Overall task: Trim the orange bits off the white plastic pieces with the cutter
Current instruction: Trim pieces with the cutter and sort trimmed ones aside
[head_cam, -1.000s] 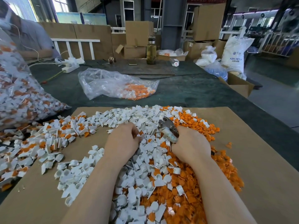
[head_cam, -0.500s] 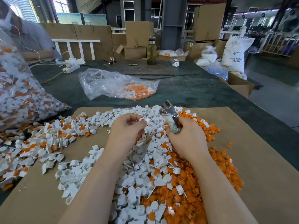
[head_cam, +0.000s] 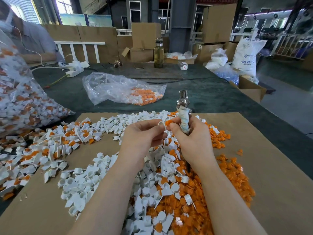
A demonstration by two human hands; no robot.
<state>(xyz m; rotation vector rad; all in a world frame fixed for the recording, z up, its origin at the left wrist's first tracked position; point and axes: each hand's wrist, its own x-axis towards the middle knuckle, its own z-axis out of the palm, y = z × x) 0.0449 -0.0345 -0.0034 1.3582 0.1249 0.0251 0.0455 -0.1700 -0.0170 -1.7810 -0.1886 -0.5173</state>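
My left hand (head_cam: 142,138) pinches a white plastic piece (head_cam: 161,125) with an orange bit (head_cam: 169,122) on its right side, held above the pile. My right hand (head_cam: 193,138) grips the cutter (head_cam: 183,112) upright by its cloth-wrapped handle, metal jaws pointing up and away; its thumb and forefinger touch the orange bit. A heap of white pieces (head_cam: 94,180) covers the cardboard sheet (head_cam: 264,167) under my hands. Loose orange bits (head_cam: 228,175) lie piled to the right. Untrimmed white-and-orange pieces (head_cam: 50,143) are spread at the left.
A big clear bag of untrimmed pieces (head_cam: 18,107) bulges at the left edge. A flatter clear bag with orange bits (head_cam: 125,89) lies beyond the cardboard on the green table (head_cam: 211,99). Another person (head_cam: 28,39) sits at far left. A bottle (head_cam: 158,54) and power strip (head_cam: 74,70) stand farther back.
Both hands have risen out of the pile. My left hand came up holding a white piece, and my right hand swung the cutter upright and brought its fingers to the piece's orange bit.
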